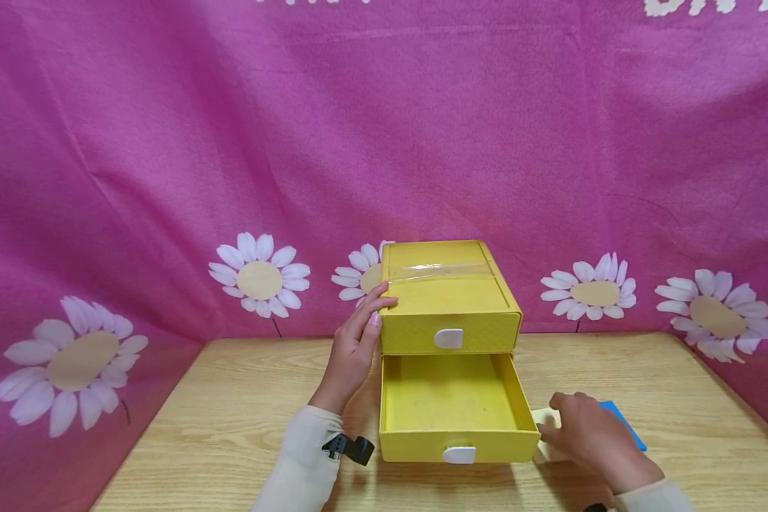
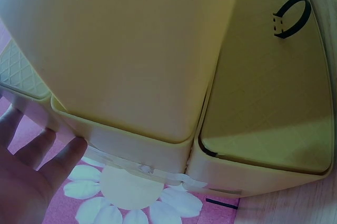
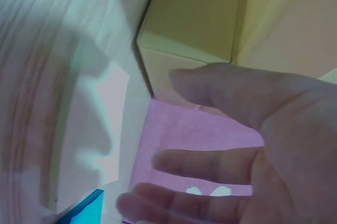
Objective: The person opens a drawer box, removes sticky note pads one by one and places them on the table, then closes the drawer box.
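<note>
A yellow two-drawer box point(image 1: 444, 299) stands on the table, its lower drawer point(image 1: 416, 446) pulled out and bare inside. The upper drawer point(image 1: 397, 336) is closed. My left hand point(image 1: 353, 352) rests on the box's upper left edge, fingers extended; the left wrist view shows these fingertips point(image 2: 79, 145) against its side. To the right of the lower drawer, my right hand point(image 1: 592, 430) is low over a pale yellow flat block point(image 1: 546, 416) and a blue flat piece point(image 1: 624, 425), partly hiding both. In the right wrist view its thumb and fingers are spread, holding nothing.
The wood-grain table point(image 1: 243, 412) extends to both sides of the box. A pink cloth point(image 1: 422, 142) with white flowers hangs behind it and along the sides. Clear tape point(image 1: 441, 270) crosses the top of the box. The black wrist camera point(image 1: 352, 448) sits near the drawer's left side.
</note>
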A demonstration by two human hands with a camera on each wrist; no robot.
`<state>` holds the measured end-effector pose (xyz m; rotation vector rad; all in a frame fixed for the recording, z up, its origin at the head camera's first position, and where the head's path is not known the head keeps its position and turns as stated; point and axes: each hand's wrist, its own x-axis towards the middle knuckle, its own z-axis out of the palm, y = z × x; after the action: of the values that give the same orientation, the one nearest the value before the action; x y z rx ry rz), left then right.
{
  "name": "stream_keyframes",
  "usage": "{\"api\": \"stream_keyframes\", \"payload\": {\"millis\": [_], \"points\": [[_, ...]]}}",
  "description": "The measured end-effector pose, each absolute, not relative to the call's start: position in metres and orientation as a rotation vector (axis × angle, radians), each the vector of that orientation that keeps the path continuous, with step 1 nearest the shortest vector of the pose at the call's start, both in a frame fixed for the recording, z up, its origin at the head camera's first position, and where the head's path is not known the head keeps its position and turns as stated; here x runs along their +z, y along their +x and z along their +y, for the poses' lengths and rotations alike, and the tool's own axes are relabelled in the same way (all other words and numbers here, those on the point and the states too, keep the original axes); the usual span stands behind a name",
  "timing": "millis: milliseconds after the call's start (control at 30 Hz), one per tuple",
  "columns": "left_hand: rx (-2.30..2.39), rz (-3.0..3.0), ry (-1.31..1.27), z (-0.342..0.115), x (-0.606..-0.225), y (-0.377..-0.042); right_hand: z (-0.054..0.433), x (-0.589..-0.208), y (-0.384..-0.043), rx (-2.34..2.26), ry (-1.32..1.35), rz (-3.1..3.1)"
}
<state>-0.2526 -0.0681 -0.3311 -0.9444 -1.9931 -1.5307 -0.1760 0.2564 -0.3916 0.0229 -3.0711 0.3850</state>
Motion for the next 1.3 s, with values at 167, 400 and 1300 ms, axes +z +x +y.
{"api": "stream_keyframes", "payload": {"millis": [167,400,1300], "points": [[-1.525,-1.999,-0.936,-0.068,-0.331,-0.252,0.253,-0.384,-0.174,0.429,0.03,-3.002],[-1.533,-1.997,-0.948,-0.069,-0.335,-0.256,0.245,-0.368,-0.167,0.487,0.04,-2.936],[-1.538,-1.973,-0.964,-0.068,-0.331,-0.252,0.222,-0.333,-0.137,0.628,0.089,-2.613]]}}
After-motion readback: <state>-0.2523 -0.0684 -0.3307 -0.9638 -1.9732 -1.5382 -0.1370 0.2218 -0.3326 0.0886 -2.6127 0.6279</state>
